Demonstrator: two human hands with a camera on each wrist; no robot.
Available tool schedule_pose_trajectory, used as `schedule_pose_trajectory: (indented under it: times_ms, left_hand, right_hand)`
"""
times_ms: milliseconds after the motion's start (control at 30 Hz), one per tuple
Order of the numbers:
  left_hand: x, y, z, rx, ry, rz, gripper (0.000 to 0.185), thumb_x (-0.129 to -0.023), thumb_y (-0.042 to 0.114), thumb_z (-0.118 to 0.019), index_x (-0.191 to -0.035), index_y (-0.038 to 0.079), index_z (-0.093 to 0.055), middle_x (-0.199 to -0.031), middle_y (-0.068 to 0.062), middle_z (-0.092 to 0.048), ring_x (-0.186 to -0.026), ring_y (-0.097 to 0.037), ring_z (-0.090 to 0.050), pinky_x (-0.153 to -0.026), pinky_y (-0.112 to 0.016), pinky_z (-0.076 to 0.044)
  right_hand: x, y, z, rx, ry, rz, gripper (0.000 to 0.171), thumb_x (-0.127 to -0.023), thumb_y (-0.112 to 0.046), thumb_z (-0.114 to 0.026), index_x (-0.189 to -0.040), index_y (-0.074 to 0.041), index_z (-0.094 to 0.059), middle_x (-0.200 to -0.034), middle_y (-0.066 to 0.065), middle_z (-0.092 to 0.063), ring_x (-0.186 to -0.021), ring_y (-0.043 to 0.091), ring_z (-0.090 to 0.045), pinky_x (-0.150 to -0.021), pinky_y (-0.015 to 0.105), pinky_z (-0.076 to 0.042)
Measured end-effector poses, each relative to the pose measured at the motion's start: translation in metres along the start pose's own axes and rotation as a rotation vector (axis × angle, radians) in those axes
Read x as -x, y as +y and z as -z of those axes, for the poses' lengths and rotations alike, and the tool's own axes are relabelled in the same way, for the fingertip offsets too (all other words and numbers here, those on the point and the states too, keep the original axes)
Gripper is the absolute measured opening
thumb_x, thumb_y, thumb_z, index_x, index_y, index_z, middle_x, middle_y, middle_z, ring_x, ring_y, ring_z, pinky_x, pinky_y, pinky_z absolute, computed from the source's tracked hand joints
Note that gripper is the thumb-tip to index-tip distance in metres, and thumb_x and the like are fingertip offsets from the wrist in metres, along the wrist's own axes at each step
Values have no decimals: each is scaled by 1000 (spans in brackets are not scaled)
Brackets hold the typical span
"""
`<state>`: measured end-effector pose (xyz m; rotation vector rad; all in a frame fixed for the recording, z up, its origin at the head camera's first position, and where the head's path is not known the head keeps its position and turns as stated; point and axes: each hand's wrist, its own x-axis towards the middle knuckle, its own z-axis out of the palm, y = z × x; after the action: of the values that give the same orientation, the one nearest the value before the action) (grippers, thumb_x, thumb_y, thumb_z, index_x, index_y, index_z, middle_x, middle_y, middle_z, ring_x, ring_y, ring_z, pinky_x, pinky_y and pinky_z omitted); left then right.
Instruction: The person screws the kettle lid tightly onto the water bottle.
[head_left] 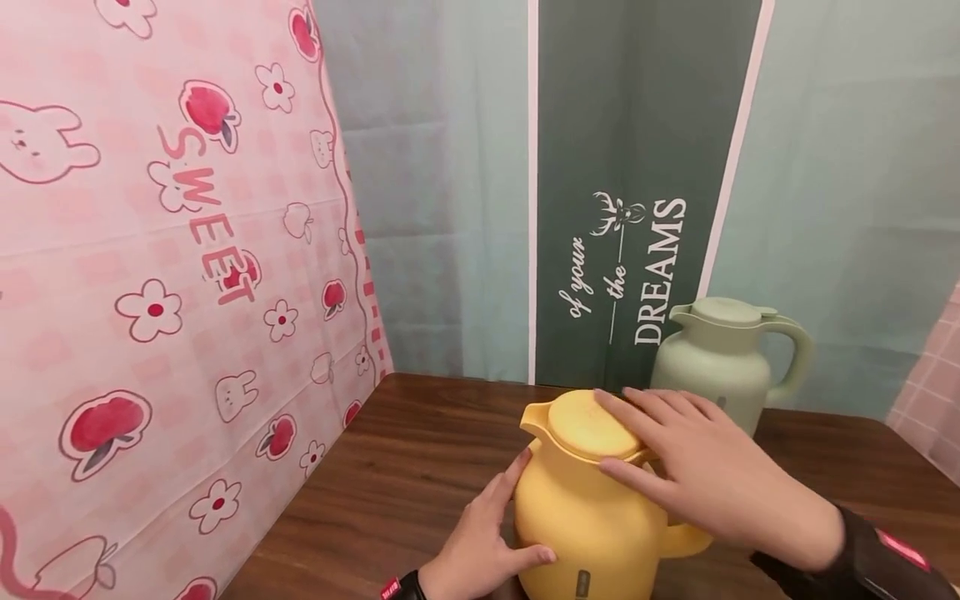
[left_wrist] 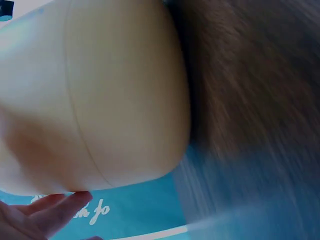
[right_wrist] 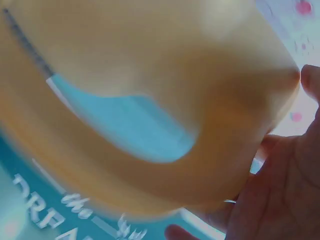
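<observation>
Left hand (head_left: 480,546) cups yellow jug (head_left: 592,508) at 9 o'clock; right hand (head_left: 712,475) lies flat-fingered on its lid (head_left: 588,423).

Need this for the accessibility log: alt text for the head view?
A yellow jug stands on a wooden table; the left hand touches its side, the right hand rests on its lid. A green jug stands behind.

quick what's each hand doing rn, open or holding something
Left hand: open, fingers straight, pressed against the side of the yellow jug.
Right hand: open, fingers laid flat over the jug's lid.
</observation>
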<state>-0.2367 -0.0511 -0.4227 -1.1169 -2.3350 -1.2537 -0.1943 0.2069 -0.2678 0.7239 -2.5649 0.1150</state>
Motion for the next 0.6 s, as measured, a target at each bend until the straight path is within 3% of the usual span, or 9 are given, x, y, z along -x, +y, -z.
schedule_pose_trajectory:
  times_ms: [133,233,300,367,433,567,600]
  left_hand:
    - [-5,4,1,-173,56,-94,89,-81,63,-60,-152,24,-23,-144,0,-36,-123,-18,-47,-91,-42,-46]
    - [-8,8,3,-249,73,-136,88,-80,69,-55,-151,25,-26,-147,-2,-32,-124,-19,-45,-91,-44,-46]
    - [-9,10,5,-234,59,-147,88,-82,65,-57,-152,22,-24,-148,-4,-30,-124,-19,-45,-90,-43,-46]
    - [-7,12,5,-191,33,-136,87,-85,59,-60,-152,21,-21,-149,-4,-28,-124,-20,-46,-91,-41,-46]
    - [-3,13,5,-145,6,-116,87,-87,50,-63,-153,18,-16,-151,-4,-25,-125,-21,-46,-92,-40,-46]
    - [8,14,3,-111,-19,-2,89,-89,45,-64,-154,20,-9,-150,-3,-29,-125,-21,-45,-93,-41,-45]
    - [12,15,2,-109,-24,43,90,-88,47,-64,-154,22,-8,-149,-4,-31,-124,-22,-46,-92,-41,-46]
  right_hand:
    - [30,19,-9,-69,51,-109,70,-84,-57,-63,-143,-24,-43,-129,7,-54,-120,30,-46,-96,53,-27]
    - [49,32,-22,-170,54,-190,79,-81,-49,-71,-147,-23,-36,-123,7,-58,-109,29,-54,-88,51,-39]
    - [62,38,-33,-257,23,-258,85,-81,-44,-74,-150,-22,-28,-121,11,-59,-101,29,-59,-77,50,-46]
    - [75,42,-47,-335,-29,-345,91,-82,-42,-74,-152,-22,-19,-121,19,-58,-94,33,-62,-67,51,-49]
    - [87,44,-63,-400,-91,-455,92,-83,-44,-72,-152,-17,-16,-122,25,-56,-94,38,-62,-66,52,-49]
    - [106,41,-99,-587,-179,-710,87,-79,-45,-75,-143,-8,-30,-114,21,-62,-93,33,-63,-71,47,-51]
    - [111,42,-111,-701,-188,-745,80,-80,-41,-75,-142,-15,-32,-113,21,-63,-95,32,-63,-73,46,-52]
